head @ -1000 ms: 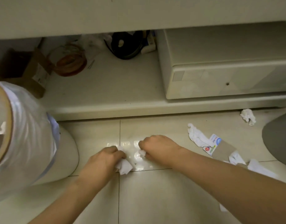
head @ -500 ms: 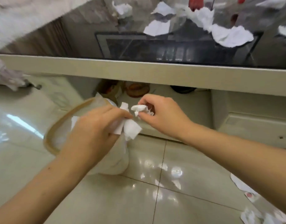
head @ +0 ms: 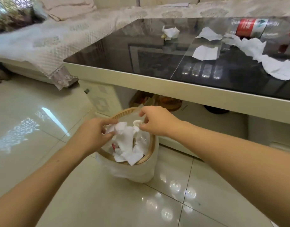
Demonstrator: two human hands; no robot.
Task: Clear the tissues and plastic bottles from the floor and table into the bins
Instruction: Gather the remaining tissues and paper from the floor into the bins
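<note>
A bin [head: 151, 154] with a wooden rim and a clear liner stands on the floor, holding several white tissues. Both of my hands hover over its mouth. My left hand [head: 93, 132] pinches a crumpled white tissue [head: 121, 128]. A small tissue wad [head: 137, 123] sits between the thumb and fingers of my right hand [head: 157, 122]. On the black glass table [head: 157, 80] lie more tissues [head: 171, 32] [head: 205, 53] [head: 272, 61], and a clear plastic bottle [head: 249, 27] with a red label lies on its side.
A sofa with a lace cover [head: 59, 40] stands to the left, close to the table corner. Boxes and a round container [head: 170, 102] sit on the low shelf under the table. Glossy floor tiles [head: 108, 202] surround the bin.
Both hands picked tissues off the floor, rose with them, and now sit over the bin's mouth. My view lifted from the floor to the bin and tabletop.
</note>
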